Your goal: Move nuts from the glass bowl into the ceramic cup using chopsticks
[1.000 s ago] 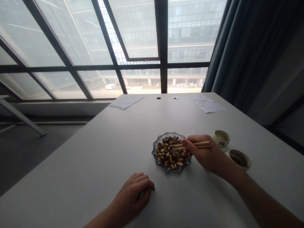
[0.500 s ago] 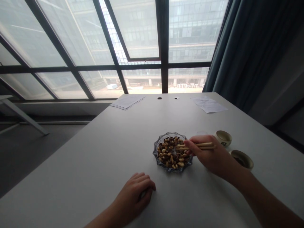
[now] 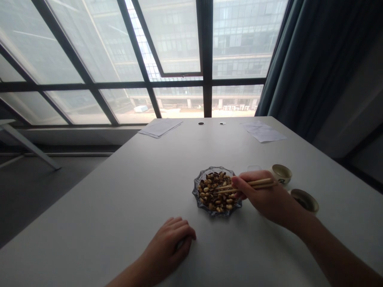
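Note:
My right hand (image 3: 260,193) is closed around a pair of wooden chopsticks (image 3: 260,182). Their tips reach down among the peanuts and dark sunflower seeds (image 3: 214,193), slightly apart. I cannot make out anything pinched between them. A scalloped clear glass bowl (image 3: 196,197) holds this mix, and my right fingertips are over its right side. On the table, nearer to me and left of the bowl, rests my left hand (image 3: 176,243), fingers loosely curled with nothing visible in them. Beyond my right wrist stand two small ceramic bowls, a farther one (image 3: 281,174) and a nearer one (image 3: 309,203) partly hidden by the wrist.
A small clear plastic piece (image 3: 254,168) lies behind my right hand. Papers lie at the far left (image 3: 160,128) and far right (image 3: 263,131) of the white table (image 3: 119,207). Two round cable holes are near the far edge, before a window. A dark curtain (image 3: 299,59) hangs right.
The chopstick tips have spread apart and shifted slightly left and down in the nuts. The rear ends moved a little to the right. My left hand stayed still.

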Tool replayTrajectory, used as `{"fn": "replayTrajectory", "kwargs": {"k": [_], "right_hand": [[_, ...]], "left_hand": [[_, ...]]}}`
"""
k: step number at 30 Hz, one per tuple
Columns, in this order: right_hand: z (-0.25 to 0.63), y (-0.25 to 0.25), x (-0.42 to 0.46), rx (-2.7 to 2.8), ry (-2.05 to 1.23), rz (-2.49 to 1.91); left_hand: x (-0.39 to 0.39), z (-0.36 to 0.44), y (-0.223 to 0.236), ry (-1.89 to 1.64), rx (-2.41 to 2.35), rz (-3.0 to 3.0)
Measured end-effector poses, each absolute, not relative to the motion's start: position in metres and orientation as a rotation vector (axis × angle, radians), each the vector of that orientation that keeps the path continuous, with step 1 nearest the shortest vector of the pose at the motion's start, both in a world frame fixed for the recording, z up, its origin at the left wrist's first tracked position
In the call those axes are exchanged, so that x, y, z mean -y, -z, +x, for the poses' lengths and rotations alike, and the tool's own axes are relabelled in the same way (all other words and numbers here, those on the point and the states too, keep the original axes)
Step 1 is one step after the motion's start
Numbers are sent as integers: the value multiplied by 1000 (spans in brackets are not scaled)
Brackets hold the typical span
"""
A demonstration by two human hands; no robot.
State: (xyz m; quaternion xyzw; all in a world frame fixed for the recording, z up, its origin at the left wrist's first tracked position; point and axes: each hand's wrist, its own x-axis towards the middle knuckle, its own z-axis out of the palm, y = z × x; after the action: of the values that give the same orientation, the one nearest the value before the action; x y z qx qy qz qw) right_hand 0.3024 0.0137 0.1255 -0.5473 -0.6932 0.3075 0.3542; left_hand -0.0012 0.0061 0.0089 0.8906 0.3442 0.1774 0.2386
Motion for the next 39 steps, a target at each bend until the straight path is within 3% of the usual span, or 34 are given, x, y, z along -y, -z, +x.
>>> {"fn": "replayTrajectory", "kwargs": {"k": [26,39], "right_hand": [[295,-110,-18,1547,-955,-1381],[295,-106,-21,1697,-940,-1351]], "left_hand": [[-5,0,-11,-478,-956,2430],[-5,1,-13,-488,-951,2430]]}}
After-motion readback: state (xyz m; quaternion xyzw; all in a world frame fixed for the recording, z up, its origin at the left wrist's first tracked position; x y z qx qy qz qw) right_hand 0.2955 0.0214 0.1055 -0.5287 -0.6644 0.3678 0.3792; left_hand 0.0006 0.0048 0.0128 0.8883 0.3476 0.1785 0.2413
